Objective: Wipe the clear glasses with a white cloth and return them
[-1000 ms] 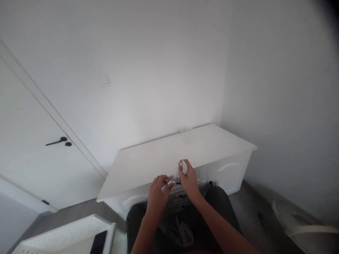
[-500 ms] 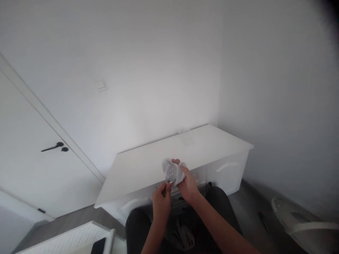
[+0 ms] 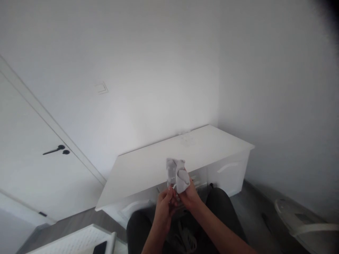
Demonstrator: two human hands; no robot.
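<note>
The white wall (image 3: 148,70) fills most of the view, matte and bare save a flat switch plate (image 3: 101,88) at about 10 o'clock from the hands, and a white door (image 3: 31,169) with a dark lever handle (image 3: 54,150) at 9 o'clock. Below the wall runs the long white bench (image 3: 148,165), smooth-topped with rounded drawer pulls on its front, lying at 12 o'clock just beyond the hands. At 4 o'clock stands a pale plastic chair (image 3: 299,220), and at 8 o'clock a white slatted basket (image 3: 71,240). Compared with half a second ago, the hands have drawn together and come lower, toward the lap, and the cloth (image 3: 180,174) has gone from a loose bunch around a rounded clear shape to a taller wrap standing upright; a second ago the cloth was only a small wad in the right hand. By my reading the wiping has moved on to another part of the clear thing. The right hand (image 3: 191,194) is closed on the soft, creased grey-white cloth. The left hand (image 3: 164,204) is closed on the base of a small clear glass (image 3: 171,180), hard and shiny; its exact shape is too blurred to tell.
</note>
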